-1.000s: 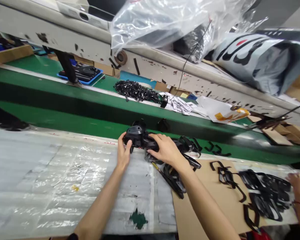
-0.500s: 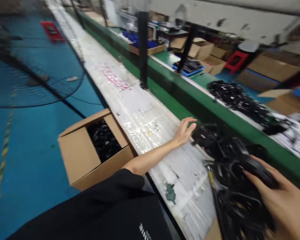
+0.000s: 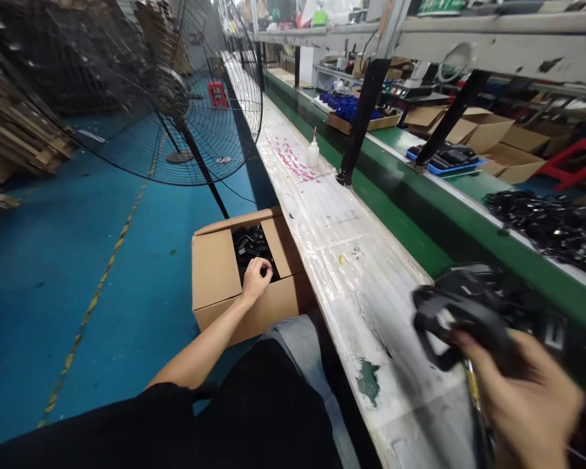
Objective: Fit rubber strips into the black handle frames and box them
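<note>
My left hand [image 3: 256, 275] reaches down off the bench into an open cardboard box [image 3: 215, 268] on the blue floor. Its fingers are curled over the black plastic parts [image 3: 252, 243] inside; what they grip is hidden. My right hand [image 3: 527, 397] is at the lower right over the bench, closed on a black plastic part [image 3: 461, 316] that it holds above the plastic-covered worktop [image 3: 351, 260]. More black parts lie beside it, blurred.
A large floor fan [image 3: 176, 91] stands left of the bench. A green conveyor [image 3: 410, 195] runs along the far side, with a pile of black parts [image 3: 547, 221], a blue tray [image 3: 444, 159], cardboard boxes [image 3: 478, 127] and a glue bottle [image 3: 313, 153].
My view has swung left. My left hand left the black part on the bench and dropped into the box on the floor. My right hand keeps a black part.
</note>
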Motion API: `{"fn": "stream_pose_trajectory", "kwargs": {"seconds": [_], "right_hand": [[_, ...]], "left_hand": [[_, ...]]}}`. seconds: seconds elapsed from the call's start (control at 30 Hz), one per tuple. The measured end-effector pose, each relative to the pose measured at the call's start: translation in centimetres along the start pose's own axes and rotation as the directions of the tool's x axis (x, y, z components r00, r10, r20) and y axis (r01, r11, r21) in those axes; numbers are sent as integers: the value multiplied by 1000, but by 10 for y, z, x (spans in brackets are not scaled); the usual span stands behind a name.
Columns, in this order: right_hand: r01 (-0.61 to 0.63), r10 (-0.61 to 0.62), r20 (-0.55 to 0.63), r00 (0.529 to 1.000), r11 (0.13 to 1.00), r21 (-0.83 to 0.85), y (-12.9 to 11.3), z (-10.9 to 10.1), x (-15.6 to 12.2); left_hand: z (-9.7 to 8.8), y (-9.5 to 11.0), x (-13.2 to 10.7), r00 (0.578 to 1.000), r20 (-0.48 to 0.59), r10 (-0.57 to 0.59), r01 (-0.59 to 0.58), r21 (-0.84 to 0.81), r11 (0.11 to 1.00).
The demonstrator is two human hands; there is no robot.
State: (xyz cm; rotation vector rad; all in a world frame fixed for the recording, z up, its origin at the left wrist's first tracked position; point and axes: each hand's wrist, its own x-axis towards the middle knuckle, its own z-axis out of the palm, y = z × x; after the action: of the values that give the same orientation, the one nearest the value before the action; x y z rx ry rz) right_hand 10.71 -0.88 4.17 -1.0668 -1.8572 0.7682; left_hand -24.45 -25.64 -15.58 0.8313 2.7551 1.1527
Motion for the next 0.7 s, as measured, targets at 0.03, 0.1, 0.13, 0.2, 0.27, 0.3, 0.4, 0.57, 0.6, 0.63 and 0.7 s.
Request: {"fn": "stream_pose_trajectory", "kwargs": {"seconds": [0.03,0.1,0.13,0.2,0.27,0.3,0.4,0.57,0.6,0.63,0.7], "right_hand": [[27,-31,106,994,999,41,-8,16,-9],[-49,-24,339,940,977,206,-14,46,-27],[-146,9,429,903,947,287,-12,61,-35],[-279,50,515,856,882,379,0,84,-49],[-326,65,531,845,849,415,18,99,-57],[-341,69,531,844,834,433,28,104,-60],[-402,86,547,833,773,491,49,107,-62],[-496,113,598,794,689,529,59,109,-56],[-511,120,603,789,674,534,59,110,-55],[-524,125,607,785,658,542,59,110,-55],[-535,100,620,778,622,572,61,111,-54]], "left_hand": [[1,-4,-4,998,56,-36,33,56,998],[6,-5,-11,977,189,-104,73,161,984],[9,-4,-14,958,252,-135,81,210,974],[16,0,-19,916,356,-187,79,299,951],[20,4,-20,873,434,-221,54,363,930],[20,6,-19,857,462,-229,38,386,922],[18,6,-5,815,520,-255,5,433,901],[12,-5,31,806,524,-276,-25,495,868],[11,-8,39,808,523,-271,-42,510,859],[9,-11,48,807,527,-269,-63,528,847],[7,-15,66,801,540,-259,-114,563,819]]}}
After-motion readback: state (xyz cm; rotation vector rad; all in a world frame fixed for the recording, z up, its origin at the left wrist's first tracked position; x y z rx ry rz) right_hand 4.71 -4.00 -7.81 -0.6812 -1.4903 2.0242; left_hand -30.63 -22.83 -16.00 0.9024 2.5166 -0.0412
